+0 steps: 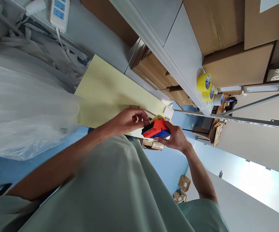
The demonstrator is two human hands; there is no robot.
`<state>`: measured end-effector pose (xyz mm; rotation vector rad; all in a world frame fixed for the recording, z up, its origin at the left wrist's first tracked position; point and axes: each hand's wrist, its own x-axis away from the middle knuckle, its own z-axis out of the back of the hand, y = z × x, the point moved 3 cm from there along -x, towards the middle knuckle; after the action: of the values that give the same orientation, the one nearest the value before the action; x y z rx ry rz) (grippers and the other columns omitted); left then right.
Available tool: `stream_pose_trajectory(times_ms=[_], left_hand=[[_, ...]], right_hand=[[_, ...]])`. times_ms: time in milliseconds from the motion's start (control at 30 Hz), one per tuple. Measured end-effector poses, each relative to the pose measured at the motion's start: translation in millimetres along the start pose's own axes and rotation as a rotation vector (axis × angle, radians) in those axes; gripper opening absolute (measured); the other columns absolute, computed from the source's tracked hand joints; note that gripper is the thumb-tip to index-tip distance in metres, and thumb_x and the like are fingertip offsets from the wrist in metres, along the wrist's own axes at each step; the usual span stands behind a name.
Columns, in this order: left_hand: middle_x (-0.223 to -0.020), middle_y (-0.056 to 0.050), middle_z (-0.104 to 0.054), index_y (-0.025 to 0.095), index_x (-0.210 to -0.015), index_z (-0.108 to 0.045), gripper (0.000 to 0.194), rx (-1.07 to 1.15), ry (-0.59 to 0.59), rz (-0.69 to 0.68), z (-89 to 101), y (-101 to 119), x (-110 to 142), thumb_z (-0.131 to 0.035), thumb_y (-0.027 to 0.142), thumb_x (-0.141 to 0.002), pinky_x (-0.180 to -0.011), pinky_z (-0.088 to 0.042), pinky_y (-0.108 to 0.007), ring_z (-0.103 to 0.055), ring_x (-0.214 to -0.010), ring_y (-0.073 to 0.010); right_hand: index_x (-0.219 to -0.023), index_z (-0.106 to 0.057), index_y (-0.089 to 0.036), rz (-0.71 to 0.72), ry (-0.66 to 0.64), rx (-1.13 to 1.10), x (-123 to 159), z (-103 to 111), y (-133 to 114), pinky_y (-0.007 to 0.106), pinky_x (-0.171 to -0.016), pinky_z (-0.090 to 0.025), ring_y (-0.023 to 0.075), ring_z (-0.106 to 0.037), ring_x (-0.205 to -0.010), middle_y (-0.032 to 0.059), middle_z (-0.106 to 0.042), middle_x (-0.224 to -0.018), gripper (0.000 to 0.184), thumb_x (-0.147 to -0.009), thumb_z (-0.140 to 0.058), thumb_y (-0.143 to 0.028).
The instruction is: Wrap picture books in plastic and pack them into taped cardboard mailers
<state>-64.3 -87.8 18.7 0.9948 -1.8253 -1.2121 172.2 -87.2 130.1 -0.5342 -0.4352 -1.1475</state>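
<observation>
My right hand (176,138) is wrapped round a red and blue tape dispenser (155,127) with a black front edge. A yellow tape roll (159,118) shows at the dispenser's far side. Close by on the left, my left hand (131,120) has its fingers curled, with the tips pinched together at the dispenser's edge. Whatever lies between those fingertips is too small to make out. Behind the left hand, part of a small brown cardboard piece (147,111) shows on the pale yellow tabletop (100,87); the hands hide the rest.
Large translucent plastic bags (28,106) bulge at the left of the tabletop. Cardboard boxes (156,69) stand along its far side. A shelf (180,48) above holds tape rolls (204,82) and larger cartons (236,64). A white power strip (60,14) lies at upper left.
</observation>
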Motion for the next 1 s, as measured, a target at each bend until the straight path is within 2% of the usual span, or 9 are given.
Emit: stream_pose_trajectory(times_ms=[133,433,567,700,833,900,1000], left_hand=[[-0.089,-0.004,-0.077,0.019,-0.093,-0.078,0.046,0.059,0.015,0.022,-0.6,-8.4,0.7,-0.083,0.065,-0.087,-0.068,-0.052,-0.028,-0.063,-0.073,-0.0152],[-0.085,-0.004,-0.073,0.020,-0.088,-0.076,0.055,0.215,0.003,0.041,-0.6,-26.2,4.9,-0.085,0.074,-0.084,-0.074,-0.055,-0.031,-0.066,-0.079,-0.0180],[-0.086,-0.004,-0.074,0.020,-0.086,-0.076,0.054,0.263,0.018,0.062,0.5,-36.0,5.8,-0.086,0.073,-0.082,-0.081,-0.057,-0.034,-0.068,-0.084,-0.0202],[-0.087,-0.005,-0.076,0.020,-0.085,-0.075,0.055,0.328,0.116,0.149,-7.0,-62.7,4.3,-0.089,0.072,-0.075,-0.082,-0.056,-0.034,-0.068,-0.085,-0.0209],[-0.084,-0.004,-0.076,0.021,-0.084,-0.077,0.058,0.379,0.150,0.263,-19.3,-93.1,4.8,-0.090,0.075,-0.066,-0.071,-0.049,-0.030,-0.062,-0.076,-0.0172],[-0.079,-0.003,-0.073,0.020,-0.087,-0.079,0.059,0.371,0.178,0.313,-15.9,-106.7,5.8,-0.089,0.076,-0.067,-0.065,-0.044,-0.029,-0.056,-0.070,-0.0154],[-0.074,-0.003,-0.070,0.019,-0.088,-0.079,0.062,0.341,0.284,0.336,4.0,-128.0,3.5,-0.088,0.077,-0.067,-0.060,-0.038,-0.028,-0.051,-0.066,-0.0139]], right_hand=[[-0.136,-0.070,-0.021,-0.003,0.010,0.027,-1.6,1.6,-4.8,0.034,-0.076,-0.056,0.0266,-0.079,-0.088,0.0102,-0.083,-0.108,0.066,-0.091,-0.084,-0.067],[-0.142,-0.069,-0.021,-0.030,-0.067,0.039,-11.4,-0.4,-11.9,0.033,-0.075,-0.054,0.0264,-0.079,-0.087,0.0097,-0.084,-0.107,0.075,-0.092,-0.082,-0.076],[-0.132,-0.072,-0.022,-0.089,-0.109,0.078,-16.4,2.0,-16.8,0.032,-0.074,-0.051,0.0267,-0.079,-0.089,0.0086,-0.082,-0.103,0.066,-0.093,-0.083,-0.074],[-0.117,-0.072,-0.023,-0.206,-0.184,0.103,-25.1,0.8,-21.0,0.030,-0.071,-0.048,0.0248,-0.077,-0.087,0.0067,-0.082,-0.100,0.052,-0.097,-0.080,-0.071],[-0.104,-0.071,-0.023,-0.252,-0.335,0.061,-31.0,1.5,-20.0,0.030,-0.067,-0.046,0.0225,-0.076,-0.080,0.0056,-0.082,-0.092,0.054,-0.099,-0.074,-0.077],[-0.095,-0.070,-0.023,-0.274,-0.447,-0.006,-27.8,7.8,-13.9,0.029,-0.064,-0.047,0.0209,-0.075,-0.073,0.0046,-0.080,-0.085,0.058,-0.099,-0.071,-0.080],[-0.087,-0.068,-0.023,-0.356,-0.558,-0.095,-18.5,25.4,-0.4,0.029,-0.061,-0.049,0.0191,-0.073,-0.063,0.0032,-0.078,-0.073,0.063,-0.096,-0.069,-0.085]])
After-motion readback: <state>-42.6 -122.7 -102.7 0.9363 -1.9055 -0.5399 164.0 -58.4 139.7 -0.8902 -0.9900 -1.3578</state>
